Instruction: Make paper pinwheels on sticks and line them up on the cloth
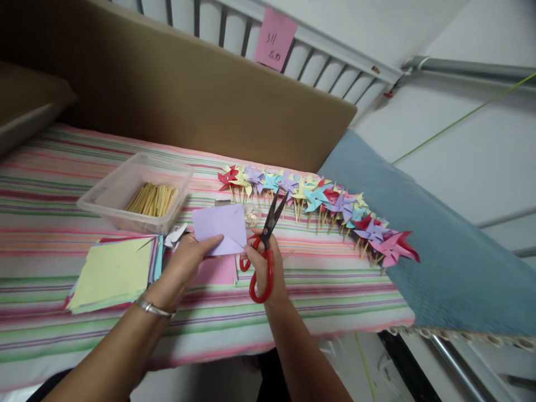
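A sheet of purple paper (220, 223) is pinched by my left hand (190, 254), thumb on top at its lower left. My right hand (266, 265) holds red-handled scissors (268, 226), their dark blades pointing up and slightly parted. Fingertips of that hand also touch the purple sheet's lower right corner, where a short slit shows. Beneath the sheet, pink paper (215, 271) lies on the striped cloth. A stack of coloured paper (113, 273), pale yellow on top, lies left of my left hand. Part of the right fingers is hidden behind the scissors.
A clear plastic box (113, 212) holds many short wooden sticks (153, 199). Paper pinwheels (314, 195) on sticks lie in a curved row at the back right. A small clear container (252, 215) stands behind the scissors. Brown board (188, 89) walls the back; blue cloth (439, 240) hangs right.
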`<state>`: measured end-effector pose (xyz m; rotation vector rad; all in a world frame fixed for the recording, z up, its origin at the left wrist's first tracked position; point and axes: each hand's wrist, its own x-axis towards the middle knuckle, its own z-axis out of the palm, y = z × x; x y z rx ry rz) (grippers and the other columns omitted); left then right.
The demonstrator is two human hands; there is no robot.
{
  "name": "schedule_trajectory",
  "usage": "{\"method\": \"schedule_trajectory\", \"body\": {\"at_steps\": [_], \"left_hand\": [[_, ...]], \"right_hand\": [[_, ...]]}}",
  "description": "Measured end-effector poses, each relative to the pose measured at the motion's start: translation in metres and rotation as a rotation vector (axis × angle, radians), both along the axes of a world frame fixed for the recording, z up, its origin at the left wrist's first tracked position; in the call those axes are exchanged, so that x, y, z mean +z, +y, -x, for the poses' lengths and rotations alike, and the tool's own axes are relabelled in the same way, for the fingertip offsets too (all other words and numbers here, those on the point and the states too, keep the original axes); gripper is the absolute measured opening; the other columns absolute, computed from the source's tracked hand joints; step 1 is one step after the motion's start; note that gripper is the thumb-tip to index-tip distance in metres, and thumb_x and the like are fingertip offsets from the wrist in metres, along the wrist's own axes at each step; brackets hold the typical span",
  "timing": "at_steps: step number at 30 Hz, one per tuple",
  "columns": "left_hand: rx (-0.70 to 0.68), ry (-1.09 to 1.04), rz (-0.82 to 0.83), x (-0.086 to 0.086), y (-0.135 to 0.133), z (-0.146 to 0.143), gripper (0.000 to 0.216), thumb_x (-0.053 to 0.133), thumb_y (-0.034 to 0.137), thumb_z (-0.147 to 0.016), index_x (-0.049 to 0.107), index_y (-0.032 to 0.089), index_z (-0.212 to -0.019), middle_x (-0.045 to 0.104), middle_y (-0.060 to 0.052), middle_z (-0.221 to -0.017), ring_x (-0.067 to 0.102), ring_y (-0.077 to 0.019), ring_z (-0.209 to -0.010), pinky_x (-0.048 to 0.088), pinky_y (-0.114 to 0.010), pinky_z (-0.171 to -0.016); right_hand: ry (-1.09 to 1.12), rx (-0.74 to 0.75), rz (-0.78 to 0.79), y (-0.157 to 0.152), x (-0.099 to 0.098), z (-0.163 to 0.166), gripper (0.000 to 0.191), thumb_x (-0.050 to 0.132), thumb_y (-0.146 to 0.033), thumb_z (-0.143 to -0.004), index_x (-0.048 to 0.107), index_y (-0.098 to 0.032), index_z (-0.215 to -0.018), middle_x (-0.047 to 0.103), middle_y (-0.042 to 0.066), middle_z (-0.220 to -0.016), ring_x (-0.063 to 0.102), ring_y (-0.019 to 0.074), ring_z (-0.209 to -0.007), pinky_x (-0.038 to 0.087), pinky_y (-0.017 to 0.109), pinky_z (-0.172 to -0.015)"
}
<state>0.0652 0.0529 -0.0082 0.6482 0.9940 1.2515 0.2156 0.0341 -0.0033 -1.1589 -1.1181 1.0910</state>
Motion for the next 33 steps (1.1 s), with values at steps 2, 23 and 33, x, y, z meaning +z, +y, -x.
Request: {"method": "schedule_trajectory", "body": {"at_steps": [2,23,33], "left_hand": [[0.065,0.062,-0.041,0.004,0.005,0.013,0.037,0.079,0.026,-0.059,0.069,0.012,-0.092,0.073,-0.008,-0.09,0.064,-0.0182,-0.075,0.049,-0.027,-0.068],[-0.09,0.23,-0.111,0.026,0.011,0.079,0.02,0.071,0.027,-0.065,0.066,0.01,-0.073,0.067,-0.007,-0.06,0.06,-0.0191,-0.048,0.049,-0.03,-0.046],[-0.102,0.229,-0.051,0.03,0.01,0.077,0.018,0.072,0.026,-0.062,0.066,0.011,-0.071,0.066,-0.007,-0.06,0.059,-0.018,-0.047,0.046,-0.028,-0.045]], "right_hand": [[-0.092,0.099,0.027,0.0,-0.004,-0.002,0.032,0.057,-0.019,-0.076,0.049,-0.022,-0.106,0.058,-0.003,-0.075,0.059,0.0123,-0.067,0.048,0.026,-0.066],[-0.495,0.638,0.298,-0.02,0.018,-0.006,0.031,0.062,-0.036,-0.078,0.065,-0.017,-0.103,0.048,-0.004,-0.06,0.039,0.0058,-0.046,0.033,0.019,-0.045],[-0.497,0.626,0.301,-0.021,0.015,-0.004,0.032,0.062,-0.039,-0.078,0.065,-0.018,-0.102,0.048,-0.003,-0.059,0.042,0.0079,-0.048,0.035,0.019,-0.045]]}}
